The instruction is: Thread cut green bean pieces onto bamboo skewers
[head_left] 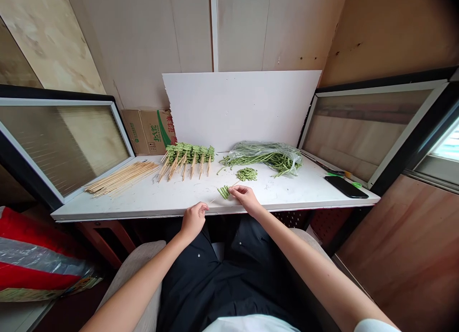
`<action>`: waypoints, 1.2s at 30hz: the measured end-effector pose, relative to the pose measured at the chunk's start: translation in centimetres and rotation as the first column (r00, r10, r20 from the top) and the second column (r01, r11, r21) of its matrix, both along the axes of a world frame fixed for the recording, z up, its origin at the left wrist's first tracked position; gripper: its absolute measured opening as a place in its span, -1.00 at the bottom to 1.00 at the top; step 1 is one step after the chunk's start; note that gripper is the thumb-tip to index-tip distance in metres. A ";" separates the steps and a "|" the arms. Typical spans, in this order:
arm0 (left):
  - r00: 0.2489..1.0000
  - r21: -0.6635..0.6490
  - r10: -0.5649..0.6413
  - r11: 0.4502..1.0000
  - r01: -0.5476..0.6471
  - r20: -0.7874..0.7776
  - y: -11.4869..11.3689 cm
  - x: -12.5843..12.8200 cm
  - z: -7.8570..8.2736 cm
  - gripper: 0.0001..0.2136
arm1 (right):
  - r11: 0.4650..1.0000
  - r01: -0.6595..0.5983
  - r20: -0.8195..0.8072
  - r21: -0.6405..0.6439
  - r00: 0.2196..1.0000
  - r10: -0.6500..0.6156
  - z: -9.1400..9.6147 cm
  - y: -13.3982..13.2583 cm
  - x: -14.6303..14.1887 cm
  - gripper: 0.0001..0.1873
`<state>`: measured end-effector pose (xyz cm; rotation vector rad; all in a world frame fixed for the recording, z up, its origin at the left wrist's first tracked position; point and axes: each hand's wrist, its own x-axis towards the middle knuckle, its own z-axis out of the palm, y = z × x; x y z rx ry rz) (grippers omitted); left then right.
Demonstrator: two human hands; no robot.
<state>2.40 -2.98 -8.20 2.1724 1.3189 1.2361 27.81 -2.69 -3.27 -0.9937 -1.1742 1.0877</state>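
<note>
My left hand [194, 220] pinches the lower end of a thin wooden skewer [213, 200] at the table's front edge. Several short green bean pieces [223, 192] are threaded crosswise on that skewer. At their right side, the closed fingers of my right hand [244, 198] touch the threaded beans near the skewer's upper end; whether they grip a bean piece or the skewer is hidden. Just beyond lies a small heap of cut bean pieces [246, 174]. Finished-looking bean skewers [190, 155] are stacked behind to the left, their sticks pointing toward me.
Bare skewers [124, 178] lie in a pile at the left. Long green beans [265, 158] spill from a clear plastic bag [274, 149] at the back. A black phone [346, 187] and scissors [328, 168] lie right. A cardboard box [150, 131] stands behind; framed glass panels flank the white table [143, 203].
</note>
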 end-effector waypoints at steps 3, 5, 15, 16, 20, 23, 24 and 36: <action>1.000 0.037 0.011 0.999 -0.011 0.001 0.3 -0.4 0.4 -0.76 | 1.000 -0.007 0.011 0.015 1.000 0.007 0.0 -0.2 -0.2 -0.56; 1.000 0.062 0.018 0.998 -0.018 0.002 0.6 -0.8 0.8 -0.75 | 0.999 -0.006 0.023 0.032 1.000 0.005 -0.1 -0.3 -0.3 -0.55; 0.985 0.232 0.161 0.962 -0.144 -0.056 3.7 -4.8 1.5 -0.77 | 0.998 -0.051 -0.011 0.026 0.999 0.051 -0.3 0.0 -0.1 -0.50; 0.984 0.237 0.168 0.960 -0.150 -0.060 4.0 -5.3 1.5 -0.77 | 0.999 -0.051 -0.016 0.018 0.999 0.051 -0.3 -0.1 -0.1 -0.50; 0.984 0.244 0.164 0.959 -0.143 -0.065 5.2 -6.9 1.1 -0.74 | 0.998 -0.064 -0.020 0.010 0.998 0.065 -0.2 -0.4 -0.1 -0.55; 0.983 0.261 0.170 0.954 -0.148 -0.062 6.1 -7.9 0.8 -0.74 | 0.996 -0.079 -0.014 0.038 0.997 0.079 -0.2 -0.4 -0.1 -0.58; 0.983 0.267 0.173 0.952 -0.150 -0.066 6.3 -8.2 0.8 -0.75 | 0.996 -0.080 -0.011 0.045 0.997 0.080 -0.2 -0.3 -0.2 -0.59; 0.976 0.223 0.130 0.971 -0.089 -0.172 9.0 -8.6 1.4 -0.73 | 0.991 0.054 0.276 0.120 0.957 -0.086 2.0 2.8 3.9 -0.59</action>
